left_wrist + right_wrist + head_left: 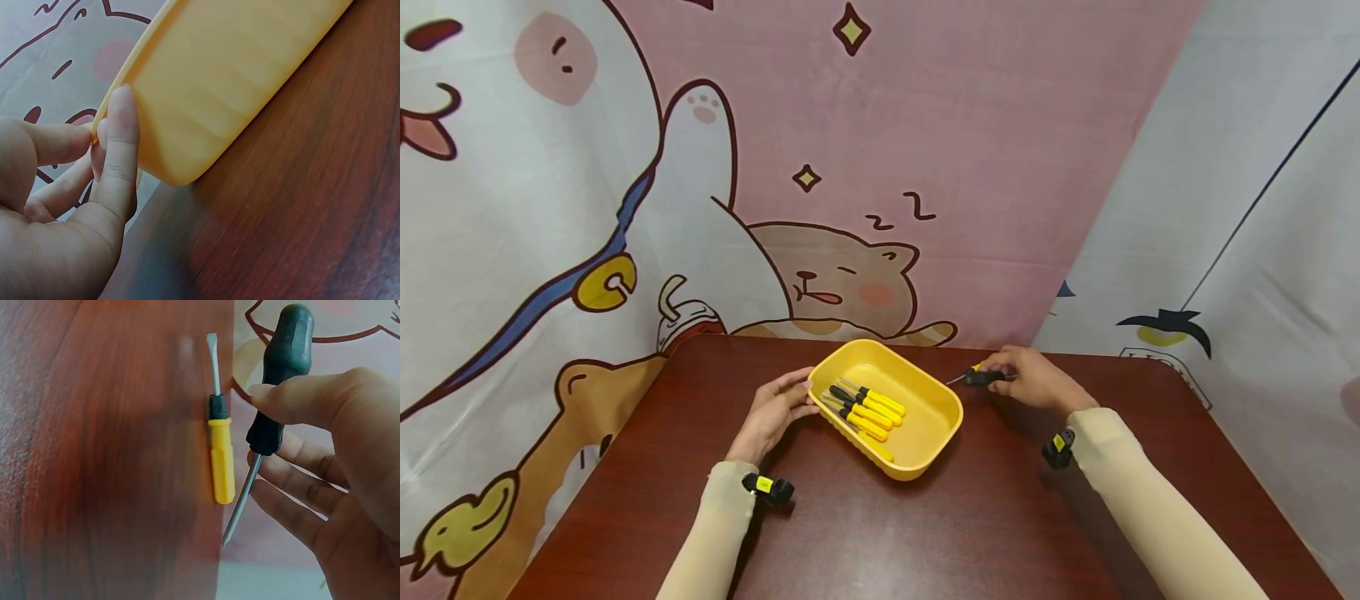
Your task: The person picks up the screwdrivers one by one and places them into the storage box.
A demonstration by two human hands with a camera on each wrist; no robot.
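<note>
A yellow plastic tray [932,421] sits on the table with several yellow-handled screwdrivers [872,427] side by side in it. My left hand [771,414] pinches the rim at the tray's left corner; in the left wrist view the thumb lies against the outer wall [206,94]. Right of the tray, my right hand [1030,377] grips a black-handled screwdriver [287,350] between thumb and fingers, its metal shaft pointing down the right wrist view. Close beside it lies a yellow-and-black screwdriver [222,459] with a flat tip, on the table near its back edge.
The dark red-brown wooden table [880,542] ends at the back against a cloth [992,167] printed with cartoon animals. A pale cloth [1285,233] hangs on the right. Each wrist bears a small black camera.
</note>
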